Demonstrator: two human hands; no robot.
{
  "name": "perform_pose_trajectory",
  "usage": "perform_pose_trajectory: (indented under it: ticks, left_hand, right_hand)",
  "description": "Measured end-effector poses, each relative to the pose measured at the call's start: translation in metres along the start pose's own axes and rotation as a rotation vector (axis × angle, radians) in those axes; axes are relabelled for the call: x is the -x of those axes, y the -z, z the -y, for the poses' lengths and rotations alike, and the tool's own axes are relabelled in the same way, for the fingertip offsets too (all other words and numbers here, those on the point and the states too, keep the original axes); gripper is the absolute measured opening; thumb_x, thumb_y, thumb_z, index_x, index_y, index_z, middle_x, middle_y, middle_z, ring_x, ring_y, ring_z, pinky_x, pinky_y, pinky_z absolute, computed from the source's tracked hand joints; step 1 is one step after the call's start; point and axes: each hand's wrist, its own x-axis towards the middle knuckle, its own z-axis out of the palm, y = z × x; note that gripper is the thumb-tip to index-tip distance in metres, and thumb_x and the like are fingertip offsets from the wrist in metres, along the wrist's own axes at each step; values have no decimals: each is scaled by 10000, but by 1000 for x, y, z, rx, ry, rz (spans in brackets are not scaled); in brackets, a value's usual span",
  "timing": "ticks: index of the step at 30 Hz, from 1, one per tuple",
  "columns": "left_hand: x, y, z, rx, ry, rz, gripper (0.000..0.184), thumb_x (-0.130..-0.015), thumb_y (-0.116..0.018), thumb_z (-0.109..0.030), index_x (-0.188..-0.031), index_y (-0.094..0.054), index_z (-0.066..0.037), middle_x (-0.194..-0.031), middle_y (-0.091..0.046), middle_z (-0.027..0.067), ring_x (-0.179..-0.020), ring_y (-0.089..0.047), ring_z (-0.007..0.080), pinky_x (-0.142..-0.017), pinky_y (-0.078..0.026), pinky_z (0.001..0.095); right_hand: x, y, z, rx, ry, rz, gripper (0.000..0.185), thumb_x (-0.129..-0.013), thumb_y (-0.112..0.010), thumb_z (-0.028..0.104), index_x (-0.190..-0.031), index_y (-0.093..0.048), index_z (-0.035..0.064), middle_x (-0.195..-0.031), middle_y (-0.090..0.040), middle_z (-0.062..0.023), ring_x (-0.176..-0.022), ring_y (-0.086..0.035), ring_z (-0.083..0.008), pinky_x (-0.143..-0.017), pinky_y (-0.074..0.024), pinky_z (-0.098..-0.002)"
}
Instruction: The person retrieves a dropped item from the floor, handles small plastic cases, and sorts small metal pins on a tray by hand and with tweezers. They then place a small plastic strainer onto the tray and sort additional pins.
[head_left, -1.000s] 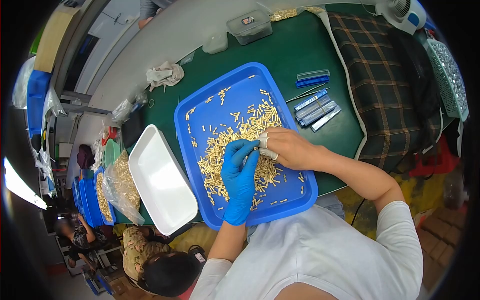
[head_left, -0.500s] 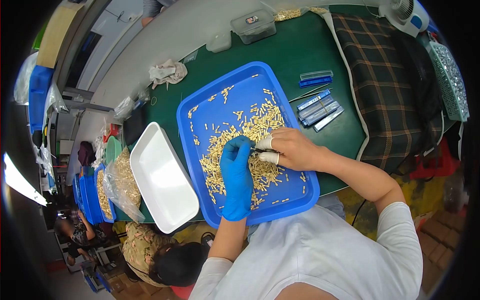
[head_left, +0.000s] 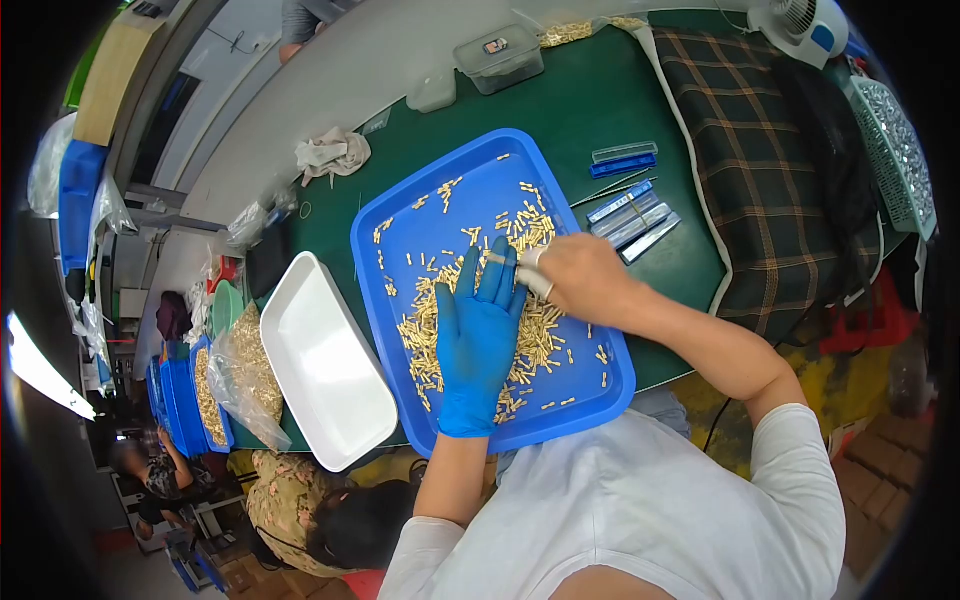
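Left glove opens flat over the brass pieces.
Curled into a pinch half a second ago, the left hand (head_left: 476, 345) now lies palm up, fingers spread, so its grip is released; the brass pieces (head_left: 541, 343) lie loose beneath it in the blue tray (head_left: 478, 192). The right hand (head_left: 588, 278) reaches across, covered fingertips drawn together at the glove's fingers; whether they hold a piece, I cannot tell.
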Motion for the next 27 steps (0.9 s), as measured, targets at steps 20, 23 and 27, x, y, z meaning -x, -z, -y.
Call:
perform_pose_trajectory:
  ticks: [20,23,27]
  left_hand:
    - [1,5,2,-418,-142,-135,356,-926,-498,-110,-1262,-463,1,-1264,-505,187,-1156,-516,274,-994,-421,375]
    - [1,8,0,-440,-149,-270,245,-880,-560,-37,-1118,-570,19,-1094,-615,146,-967,-622,240,-880,-503,339]
    - [2,19,1,-442,-167,-279,193,-869,-581,-41,-1051,-600,21,-991,-641,122,-860,-637,217,-826,-519,325]
  right_hand:
    - [-3,10,-4,-110,-177,128,158,-813,-631,226,-834,-635,69,-698,-612,-105,-651,-603,-289,-576,-472,-404]
    - [-3,9,-5,-164,-77,-41,143,-773,-684,150,-852,-632,42,-663,-588,-102,-617,-584,-276,-545,-461,-358]
    - [-4,9,-6,-271,-146,-60,163,-768,-699,136,-874,-636,29,-698,-614,-88,-636,-602,-238,-566,-474,-327]
